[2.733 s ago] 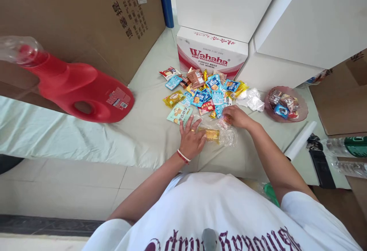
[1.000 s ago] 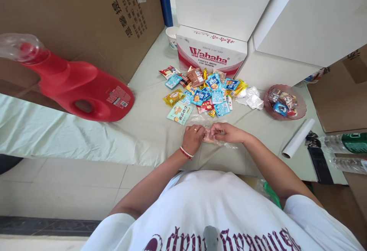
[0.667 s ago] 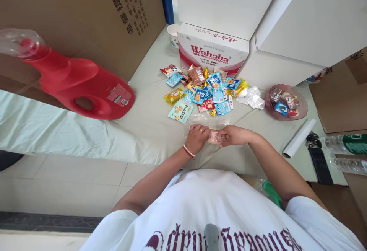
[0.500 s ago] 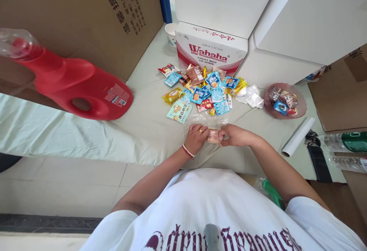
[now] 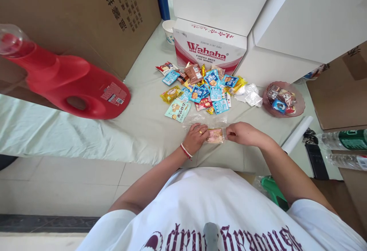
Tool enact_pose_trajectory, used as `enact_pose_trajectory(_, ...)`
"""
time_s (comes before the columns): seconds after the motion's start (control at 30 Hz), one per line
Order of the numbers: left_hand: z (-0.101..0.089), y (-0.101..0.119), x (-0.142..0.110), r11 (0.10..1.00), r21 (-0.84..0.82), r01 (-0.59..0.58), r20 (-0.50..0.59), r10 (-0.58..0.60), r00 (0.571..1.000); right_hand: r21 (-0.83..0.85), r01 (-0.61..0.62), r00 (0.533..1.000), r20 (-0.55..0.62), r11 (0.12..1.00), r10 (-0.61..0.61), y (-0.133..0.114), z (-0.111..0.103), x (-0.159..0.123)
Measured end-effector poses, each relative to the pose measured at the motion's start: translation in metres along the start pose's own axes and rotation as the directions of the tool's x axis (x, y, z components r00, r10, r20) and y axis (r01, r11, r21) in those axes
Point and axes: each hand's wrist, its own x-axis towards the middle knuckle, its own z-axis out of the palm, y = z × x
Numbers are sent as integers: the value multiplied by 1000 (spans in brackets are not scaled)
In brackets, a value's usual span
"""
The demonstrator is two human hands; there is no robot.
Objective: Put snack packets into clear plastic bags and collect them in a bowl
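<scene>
A small pink snack packet (image 5: 215, 135) in clear wrapping lies between my hands at the table's front. My left hand (image 5: 196, 138) grips its left end, fingers bent over it. At the packet's right edge, my right hand (image 5: 241, 133) is closed with the fingertips pinching the clear end of the wrapper. Under and behind the packet spreads a clear plastic bag (image 5: 206, 120). Just beyond is a pile of wrapped snacks (image 5: 197, 92) in blue, red, yellow and brown, with a pale green packet (image 5: 177, 110) nearest my left hand.
A pink bowl (image 5: 299, 107) with several wrapped snacks stands right, beside crumpled clear plastic (image 5: 250, 95). A white roll (image 5: 296, 133) lies nearer me. Behind the pile is a Wahaha carton (image 5: 209, 48) with a paper cup (image 5: 168, 32). A large red bottle (image 5: 77, 86) stands left.
My right hand has shifted rightward along the packet to its wrapper end, so more of the pink packet shows. My left hand keeps its hold on the left end.
</scene>
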Motion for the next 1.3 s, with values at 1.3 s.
enact_pose_trajectory(1.3, -26, 36, 0, 972, 84, 217, 167, -229, 959, 309, -224, 941, -178, 924, 287, 31, 18, 92)
